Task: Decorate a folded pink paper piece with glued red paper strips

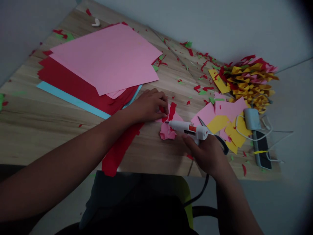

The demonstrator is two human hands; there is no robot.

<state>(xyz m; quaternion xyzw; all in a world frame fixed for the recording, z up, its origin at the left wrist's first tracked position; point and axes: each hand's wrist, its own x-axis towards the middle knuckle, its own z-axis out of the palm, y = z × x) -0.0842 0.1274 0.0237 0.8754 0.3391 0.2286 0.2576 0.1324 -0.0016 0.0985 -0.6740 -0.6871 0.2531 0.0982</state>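
My right hand point(210, 151) is wrapped round the handle of a white glue gun point(181, 125) with an orange-red part near its back end. The gun's nozzle points left, at a small pink and red paper piece point(168, 131) on the table. My left hand point(153, 106) is at the nozzle's tip, its fingers closed on a red paper strip point(164, 112). Another red strip point(172, 111) stands up just beside those fingers. Behind my right hand lie scissors point(221, 143) with dark handles, partly hidden by the hand and the gun.
Pink sheets point(110, 58) cover red sheets point(73, 88) and a blue sheet point(73, 99) at left. Folded yellow, pink and red paper pieces point(251, 81) pile up at right, near a charger point(251, 119) and phone point(262, 150). A white earbud point(96, 22) lies at the back.
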